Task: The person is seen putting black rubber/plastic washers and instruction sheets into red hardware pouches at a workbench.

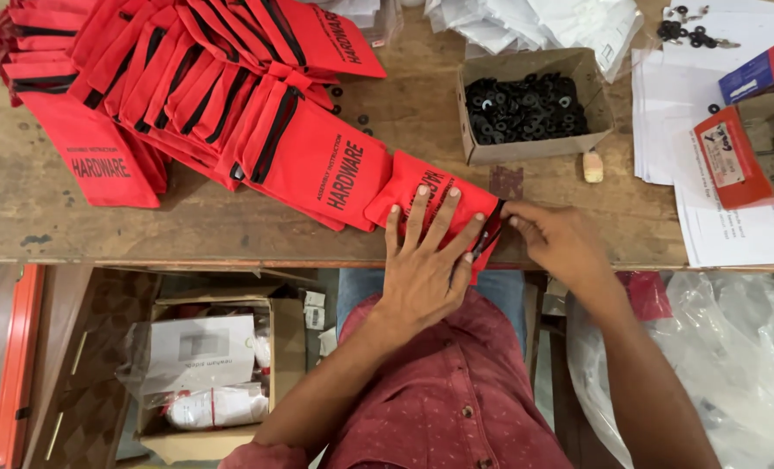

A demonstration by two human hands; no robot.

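Two hands work one red zip pouch (430, 204) at the surface's (231, 234) near edge, just below the box of black washers (530, 108). Left hand (422, 269) lies flat, fingers spread, pinning it so it cannot slide; right hand (556, 239) has its grip pinched together on the zipper end.

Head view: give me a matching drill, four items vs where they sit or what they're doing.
1 left hand
2 right hand
3 cardboard box of black washers
4 pile of red pouches

a far left of the table
b pinching the zipper end
c pressed flat on a red pouch
d behind the hands, centre-right

Pairs: 1-c, 2-b, 3-d, 4-a
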